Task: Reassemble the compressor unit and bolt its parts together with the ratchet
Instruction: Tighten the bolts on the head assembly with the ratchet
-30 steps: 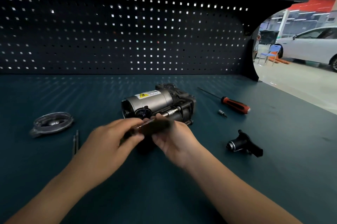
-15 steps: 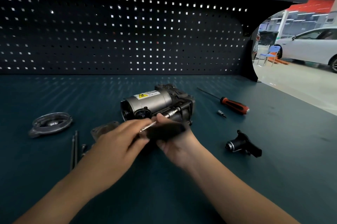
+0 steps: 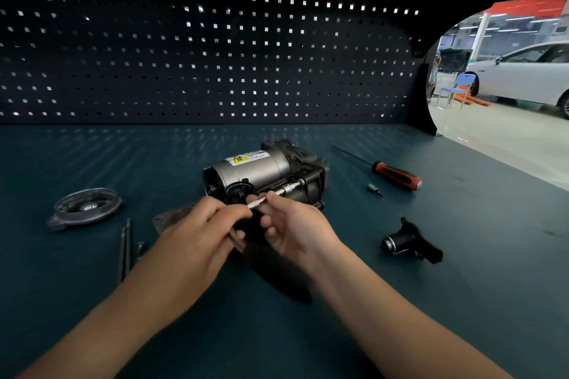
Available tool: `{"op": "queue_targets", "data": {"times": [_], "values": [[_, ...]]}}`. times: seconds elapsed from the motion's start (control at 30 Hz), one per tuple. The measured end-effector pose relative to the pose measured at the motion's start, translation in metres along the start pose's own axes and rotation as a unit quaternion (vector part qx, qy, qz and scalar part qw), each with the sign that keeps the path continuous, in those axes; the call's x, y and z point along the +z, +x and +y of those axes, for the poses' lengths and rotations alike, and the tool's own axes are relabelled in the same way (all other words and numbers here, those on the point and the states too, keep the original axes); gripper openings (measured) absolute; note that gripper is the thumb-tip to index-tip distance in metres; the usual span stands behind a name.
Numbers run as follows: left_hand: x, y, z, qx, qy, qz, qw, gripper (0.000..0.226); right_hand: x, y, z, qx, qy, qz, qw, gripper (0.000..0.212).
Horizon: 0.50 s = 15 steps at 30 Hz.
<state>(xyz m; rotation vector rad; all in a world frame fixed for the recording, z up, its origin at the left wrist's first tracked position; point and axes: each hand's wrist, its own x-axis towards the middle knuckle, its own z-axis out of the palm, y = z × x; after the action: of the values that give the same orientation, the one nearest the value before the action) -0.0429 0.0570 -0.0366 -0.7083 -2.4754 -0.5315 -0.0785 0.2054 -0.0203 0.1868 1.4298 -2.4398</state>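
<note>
A car workshop — a pegboard (image 3: 200, 49) stands behind the workbench (image 3: 462, 301), a white car (image 3: 523, 73) parked past it.

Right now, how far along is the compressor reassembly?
Roughly midway. Done: the silver-and-black compressor unit lies in one piece. In hand: left hand and right hand pinch a slim silver tool shaft at its front. Remaining: round grey metal cover, two long bolts and black angled fitting lie loose, unbolted.
</note>
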Motion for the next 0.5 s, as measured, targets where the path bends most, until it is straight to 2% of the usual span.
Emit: {"op": "queue_targets", "data": {"times": [0.07, 0.1, 0.13, 0.17, 0.2, 0.23, 0.27, 0.3, 0.33, 0.37, 0.4, 0.43, 0.47, 0.5], "values": [[0.001, -0.001, 0.002, -0.028, -0.016, 0.005, 0.999, 0.028, -0.001, 0.000, -0.001, 0.001, -0.003, -0.001, 1.000, 0.019], [0.000, 0.000, 0.008, -0.086, -0.091, 0.027, 0.992, 0.017, -0.001, -0.001, -0.001, 0.001, 0.002, 0.001, 1.000, 0.017], [0.001, 0.005, 0.013, -0.165, -0.210, 0.051, 0.962, 0.009, -0.001, -0.002, -0.003, 0.001, 0.012, 0.003, 1.000, 0.018], [0.003, 0.010, 0.017, -0.244, -0.348, 0.067, 0.903, 0.011, -0.002, -0.003, -0.005, -0.001, 0.025, 0.003, 1.000, 0.018], [0.002, 0.015, 0.020, -0.312, -0.468, 0.067, 0.824, 0.017, -0.002, -0.004, -0.006, -0.005, 0.038, 0.001, 0.999, 0.017], [0.001, 0.019, 0.022, -0.357, -0.555, 0.060, 0.749, 0.023, -0.003, -0.004, -0.007, -0.009, 0.048, -0.002, 0.999, 0.015], [-0.001, 0.021, 0.023, -0.384, -0.605, 0.051, 0.695, 0.027, -0.003, -0.004, -0.007, -0.013, 0.050, -0.003, 0.999, 0.015], [-0.002, 0.020, 0.022, -0.395, -0.628, 0.037, 0.670, 0.029, -0.003, -0.004, -0.008, -0.016, 0.043, -0.001, 0.999, 0.016], [-0.002, 0.019, 0.021, -0.399, -0.632, 0.025, 0.664, 0.029, -0.003, -0.004, -0.007, -0.016, 0.031, 0.004, 0.999, 0.018], [-0.002, 0.018, 0.019, -0.388, -0.617, 0.020, 0.684, 0.027, -0.003, -0.003, -0.006, -0.016, 0.019, 0.009, 1.000, 0.018], [-0.003, 0.016, 0.020, -0.359, -0.571, 0.017, 0.738, 0.022, -0.003, -0.002, -0.005, -0.016, 0.009, 0.013, 1.000, 0.018], [-0.004, 0.013, 0.018, -0.296, -0.480, 0.017, 0.826, 0.016, -0.003, -0.002, -0.004, -0.017, 0.004, 0.015, 1.000, 0.019], [-0.005, 0.010, 0.014, -0.185, -0.326, 0.024, 0.927, 0.012, -0.002, -0.002, -0.004, -0.018, 0.002, 0.014, 1.000, 0.019], [-0.007, 0.008, 0.009, -0.057, -0.123, 0.012, 0.991, 0.018, -0.002, -0.002, -0.004, -0.019, 0.005, 0.011, 1.000, 0.019]]}}
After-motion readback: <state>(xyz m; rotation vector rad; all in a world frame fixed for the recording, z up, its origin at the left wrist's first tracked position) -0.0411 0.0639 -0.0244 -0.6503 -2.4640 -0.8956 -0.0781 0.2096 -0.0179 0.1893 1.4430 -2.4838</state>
